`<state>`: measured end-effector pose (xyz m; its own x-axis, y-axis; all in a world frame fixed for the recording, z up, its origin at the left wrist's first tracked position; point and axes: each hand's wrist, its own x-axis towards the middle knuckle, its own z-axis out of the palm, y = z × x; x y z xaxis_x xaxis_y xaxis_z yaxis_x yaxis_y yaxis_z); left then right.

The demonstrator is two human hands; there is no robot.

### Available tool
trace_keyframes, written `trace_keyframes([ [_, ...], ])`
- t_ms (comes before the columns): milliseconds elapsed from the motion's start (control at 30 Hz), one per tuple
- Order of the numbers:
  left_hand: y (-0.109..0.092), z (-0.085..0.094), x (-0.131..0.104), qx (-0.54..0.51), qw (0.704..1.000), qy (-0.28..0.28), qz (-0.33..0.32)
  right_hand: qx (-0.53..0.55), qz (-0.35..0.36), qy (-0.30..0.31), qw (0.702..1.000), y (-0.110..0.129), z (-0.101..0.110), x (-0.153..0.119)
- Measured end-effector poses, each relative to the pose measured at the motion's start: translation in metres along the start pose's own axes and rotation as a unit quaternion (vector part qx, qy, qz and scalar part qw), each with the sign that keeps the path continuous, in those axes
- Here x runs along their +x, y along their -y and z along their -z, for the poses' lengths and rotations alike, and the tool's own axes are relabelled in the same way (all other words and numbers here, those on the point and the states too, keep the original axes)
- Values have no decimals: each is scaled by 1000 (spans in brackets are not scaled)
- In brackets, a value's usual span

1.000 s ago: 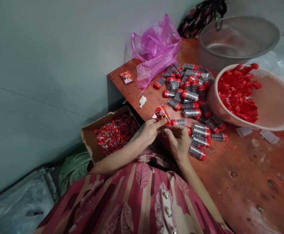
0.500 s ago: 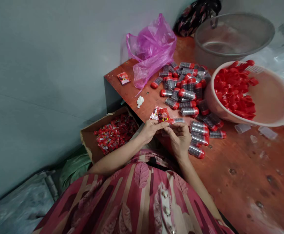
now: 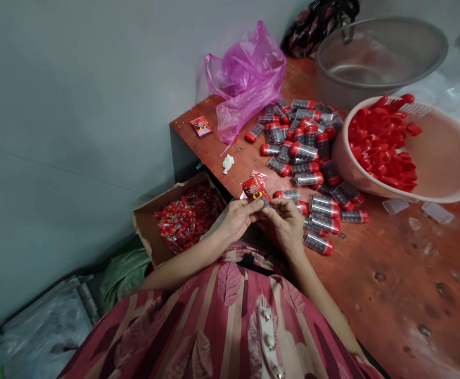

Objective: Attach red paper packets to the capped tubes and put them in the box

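Observation:
My left hand [image 3: 237, 218] pinches a small red printed plastic packet [image 3: 254, 185] by its lower edge, over the table's near edge. My right hand [image 3: 289, 226] is closed beside it, its thumb and fingertips at the packet's lower end. Between the fingertips shows part of a small dark-grey piece [image 3: 264, 201]. It looks like one of the dark-filled tubes, but fingers hide most of it. Just right of my hands lie several clear tubes [image 3: 324, 223] with red caps and dark contents, with a larger pile [image 3: 303, 139] behind.
Left of the table stands a cardboard box [image 3: 145, 221] of red packets. On the table are a pink plastic bag [image 3: 249, 68], another red packet [image 3: 201, 126], white crumpled tissue [image 3: 227, 163], a pink bowl [image 3: 451, 163] with red plastic pieces, a metal basin [image 3: 380, 79] and loose clear tubes [image 3: 438, 212].
The packet has turned and tilted in my left hand. My right hand's fingertips have come closer to its lower end, where the dark piece now shows.

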<state>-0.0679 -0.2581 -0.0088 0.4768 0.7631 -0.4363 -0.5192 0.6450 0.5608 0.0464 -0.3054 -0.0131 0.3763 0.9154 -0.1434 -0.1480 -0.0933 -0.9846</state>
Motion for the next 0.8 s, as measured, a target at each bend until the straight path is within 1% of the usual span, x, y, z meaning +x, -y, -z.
trace_keyframes([
  [67, -6, 7, -7, -12, 999, -26, -29, 2, -12, 22, 1000, 3, -2, 0],
  [133, -15, 21, -15, -49, 993, -76, -79, 1, -16, 33, 999, 6, -1, -1],
  [200, -23, 39, -23, -84, 978, -141, -131, 0, -13, 18, 1000, 8, 4, -1],
  [233, -25, 47, -26, -80, 971, -177, -142, -2, -7, 5, 1000, 9, 8, 0],
  [267, -25, 54, -27, -56, 968, -202, -137, -5, 0, -8, 1000, 9, 11, 1],
  [300, -25, 58, -26, -10, 968, -213, -128, -9, 7, -17, 1000, 9, 14, 2],
  [333, -24, 61, -22, 57, 967, -212, -131, -14, 14, -22, 1000, 9, 16, 4],
  [367, -23, 60, -16, 144, 958, -197, -151, -18, 20, -23, 999, 9, 18, 5],
  [400, -21, 58, -8, 244, 934, -176, -193, -20, 24, -22, 999, 9, 18, 6],
  [433, -21, 54, 2, 353, 889, -147, -252, -22, 26, -21, 999, 9, 18, 6],
  [467, -21, 50, 12, 466, 826, -105, -300, -24, 26, -21, 999, 10, 17, 6],
  [500, -21, 45, 23, 552, 754, -85, -345, -27, 24, -22, 999, 10, 16, 5],
  [533, -21, 42, 34, 622, 688, -69, -369, -33, 21, -23, 999, 11, 14, 4],
  [567, -21, 39, 43, 675, 630, -63, -378, -41, 18, -24, 999, 12, 13, 2],
  [600, -20, 38, 51, 715, 581, -59, -383, -50, 17, -24, 998, 13, 13, 1],
  [633, -19, 38, 56, 743, 544, -58, -386, -59, 18, -23, 998, 14, 13, 1],
  [667, -18, 39, 61, 759, 517, -59, -390, -67, 20, -21, 997, 15, 13, 1],
  [700, -16, 40, 63, 767, 500, -61, -397, -74, 22, -19, 997, 15, 13, 1],
  [733, -15, 42, 65, 769, 491, -63, -405, -79, 24, -14, 997, 16, 14, 2],
  [800, -13, 45, 66, 758, 490, -69, -424, -89, 25, -8, 996, 16, 14, 6],
])
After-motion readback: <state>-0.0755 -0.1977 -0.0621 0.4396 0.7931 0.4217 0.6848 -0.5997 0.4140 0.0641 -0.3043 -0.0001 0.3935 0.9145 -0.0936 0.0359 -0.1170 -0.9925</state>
